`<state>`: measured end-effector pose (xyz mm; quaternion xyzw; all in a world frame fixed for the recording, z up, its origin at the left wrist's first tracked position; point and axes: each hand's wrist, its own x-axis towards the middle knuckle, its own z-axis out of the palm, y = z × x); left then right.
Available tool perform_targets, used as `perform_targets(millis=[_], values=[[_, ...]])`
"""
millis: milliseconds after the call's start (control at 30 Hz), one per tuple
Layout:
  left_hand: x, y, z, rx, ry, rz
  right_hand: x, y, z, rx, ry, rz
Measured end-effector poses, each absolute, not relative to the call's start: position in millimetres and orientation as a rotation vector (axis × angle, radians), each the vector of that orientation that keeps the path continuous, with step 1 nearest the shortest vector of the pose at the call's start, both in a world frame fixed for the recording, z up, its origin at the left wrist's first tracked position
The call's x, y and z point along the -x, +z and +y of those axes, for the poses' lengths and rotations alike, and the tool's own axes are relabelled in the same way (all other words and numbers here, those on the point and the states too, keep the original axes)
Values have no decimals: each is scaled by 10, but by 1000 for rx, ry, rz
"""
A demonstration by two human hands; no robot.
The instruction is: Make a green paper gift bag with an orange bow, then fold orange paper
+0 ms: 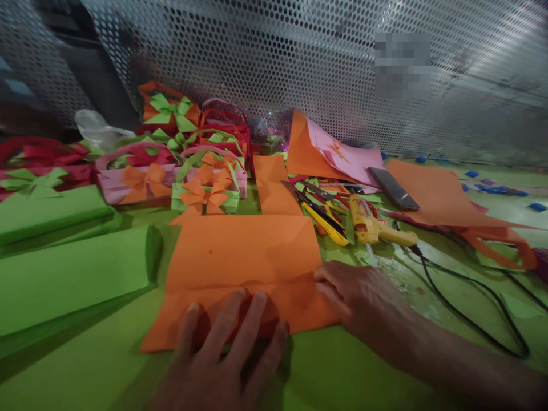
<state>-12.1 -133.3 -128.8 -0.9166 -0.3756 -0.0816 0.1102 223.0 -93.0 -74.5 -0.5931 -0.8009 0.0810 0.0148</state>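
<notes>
An orange craft sheet (248,251) lies in front of me on the green table, with a crease running across it. My left hand (231,348) rests on its near part, fingers spread and pressing down. At the sheet's right edge, my right hand (359,291) has its fingers curled and pinched on the border. Just beyond that hand lies a yellow glue gun (377,225) with a black cord. A yellow utility knife (327,222) and a pair of scissors (314,188) sit among scraps behind the sheet.
Small bags with bows (148,177) crowd the back left. Rolled or folded green sheets (77,274) lie at the left. Orange and pink sheets (338,148) and a dark flat phone-like object (393,188) are at the back right. A perforated metal panel (257,63) rises behind.
</notes>
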Motion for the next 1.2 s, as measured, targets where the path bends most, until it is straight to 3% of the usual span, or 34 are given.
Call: perform_targets(millis=[233, 467, 833, 967, 1200], values=[[103, -1080, -1326, 2833, -79, -1154, -2201, -629, -1101, 1435, -284, -2612], [107, -1049, -1285, 2995, 10, -1196, -2017, -910, -1442, 1032, -549, -2572], [129, -932, -1311, 3003, -10, -1204, -2419, -966, -1692, 1366, -581, -2566], [131, -1071, -1324, 2935, -156, -1199, -2469, -927, -1655, 1363, -579, -2568], [42, -976, -1291, 2968, -25, -1267, -2221, -865, -1441, 1151, -369, -2653]])
